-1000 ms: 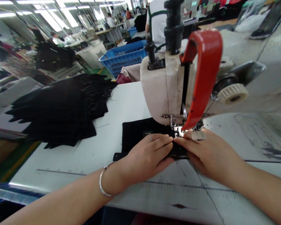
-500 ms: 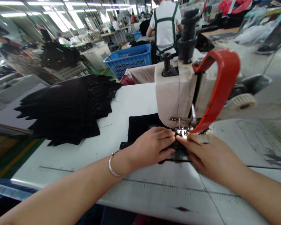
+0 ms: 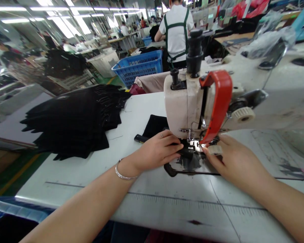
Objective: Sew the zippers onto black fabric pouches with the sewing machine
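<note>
A cream sewing machine (image 3: 182, 104) with a red guard (image 3: 218, 101) stands on the white table (image 3: 131, 182). A small black fabric piece (image 3: 154, 125) lies under its presser foot, trailing off to the back left. My left hand (image 3: 157, 152) rests on the fabric with its fingers together, pinching its bunched edge just left of the needle. My right hand (image 3: 233, 162) lies on the metal plate right of the needle, fingers flat and pressed to the fabric, a bandage on one finger. The fingertips of both hands nearly meet at the foot.
A big pile of black fabric pieces (image 3: 73, 118) lies on the table at the left. Behind it stands a blue basket (image 3: 139, 65). A person in a white shirt with green straps (image 3: 177, 30) sits at the station ahead.
The black piece has fed back under the foot, so the metal plate in front now shows. Both hands moved forward with it. The view shifted a little.
</note>
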The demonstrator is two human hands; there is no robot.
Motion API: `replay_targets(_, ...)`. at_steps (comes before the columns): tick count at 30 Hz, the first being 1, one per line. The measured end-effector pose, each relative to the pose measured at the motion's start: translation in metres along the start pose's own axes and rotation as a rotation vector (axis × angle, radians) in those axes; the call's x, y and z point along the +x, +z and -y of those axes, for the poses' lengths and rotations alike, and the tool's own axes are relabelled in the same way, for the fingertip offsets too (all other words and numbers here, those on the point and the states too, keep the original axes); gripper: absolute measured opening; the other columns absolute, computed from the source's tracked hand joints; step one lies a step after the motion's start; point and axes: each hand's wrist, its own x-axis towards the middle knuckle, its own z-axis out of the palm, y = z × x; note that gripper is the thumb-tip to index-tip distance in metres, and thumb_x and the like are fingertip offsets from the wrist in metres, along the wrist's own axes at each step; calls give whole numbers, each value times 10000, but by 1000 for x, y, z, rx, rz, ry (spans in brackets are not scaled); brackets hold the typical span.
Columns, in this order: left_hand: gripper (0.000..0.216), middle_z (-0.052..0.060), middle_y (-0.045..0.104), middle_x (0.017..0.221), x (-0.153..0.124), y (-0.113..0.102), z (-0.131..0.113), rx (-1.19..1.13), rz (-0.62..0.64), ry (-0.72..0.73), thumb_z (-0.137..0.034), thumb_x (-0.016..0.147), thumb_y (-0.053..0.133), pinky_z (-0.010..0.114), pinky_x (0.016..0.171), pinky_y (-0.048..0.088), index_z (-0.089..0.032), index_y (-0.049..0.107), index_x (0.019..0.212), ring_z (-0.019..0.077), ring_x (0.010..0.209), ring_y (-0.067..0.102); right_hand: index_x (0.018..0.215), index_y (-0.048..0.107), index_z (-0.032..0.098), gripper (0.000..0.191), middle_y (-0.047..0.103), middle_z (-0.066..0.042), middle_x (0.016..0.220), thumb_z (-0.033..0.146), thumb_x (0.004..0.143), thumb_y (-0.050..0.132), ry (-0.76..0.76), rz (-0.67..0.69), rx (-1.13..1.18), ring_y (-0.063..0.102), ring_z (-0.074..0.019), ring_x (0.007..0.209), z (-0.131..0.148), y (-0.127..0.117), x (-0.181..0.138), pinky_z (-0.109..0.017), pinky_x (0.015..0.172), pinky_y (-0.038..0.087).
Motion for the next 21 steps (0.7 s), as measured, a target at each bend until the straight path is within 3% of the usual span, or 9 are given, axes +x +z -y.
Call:
replay_targets(4,226,105,736,1089,3,1,-8,1,-30,9,-249,987,599,377,960,588,-111,655,1157,207,1056,684,796,645,191,296,619,-60,748,351,1000,502,-15,14,-53,570,-229,720,-3,-3,2,-358,645,385)
replay_targets(7,157,77,751,1045,6,6,-15,22,-59,15,-224,977,616,353,919,599,-131,675,1089,194,1008,704,706,609,220,313,620,-43,720,368,975,551,-99,41,3,567,-237,742,0,-4,0,-369,690,390)
replay_targets(12,152,62,749,986,8,13,-20,9,-195,-114,-243,948,665,315,818,614,-144,690,1060,176,898,715,981,641,177,179,686,-69,890,342,911,651,-93,9,33,596,-248,802,10,10,2,-364,711,423)
replay_targets(14,135,52,750,979,9,14,-24,21,-179,-141,-242,967,641,321,831,611,-158,692,1060,173,902,713,975,647,181,83,689,-71,890,230,940,589,-137,-24,-20,598,-235,785,10,13,5,-351,692,416)
replay_targets(16,126,43,751,973,9,13,-30,11,-119,-155,-244,983,618,339,849,605,-168,697,1045,174,909,712,909,647,202,148,674,-58,849,139,950,520,-211,-53,-66,591,-224,769,9,11,7,-342,682,408)
replay_targets(18,135,49,749,991,8,10,-37,-15,-57,-174,-252,986,614,359,861,602,-168,702,1045,181,915,712,878,640,208,173,655,-54,822,132,948,501,-234,-32,-78,583,-223,757,7,7,6,-342,670,409)
replay_targets(21,167,66,752,1041,6,7,-44,-38,-24,-202,-204,1002,567,359,879,601,-160,697,1099,180,936,715,887,631,191,130,643,-68,811,219,950,521,-138,-1,-17,588,-239,758,9,2,2,-358,664,437)
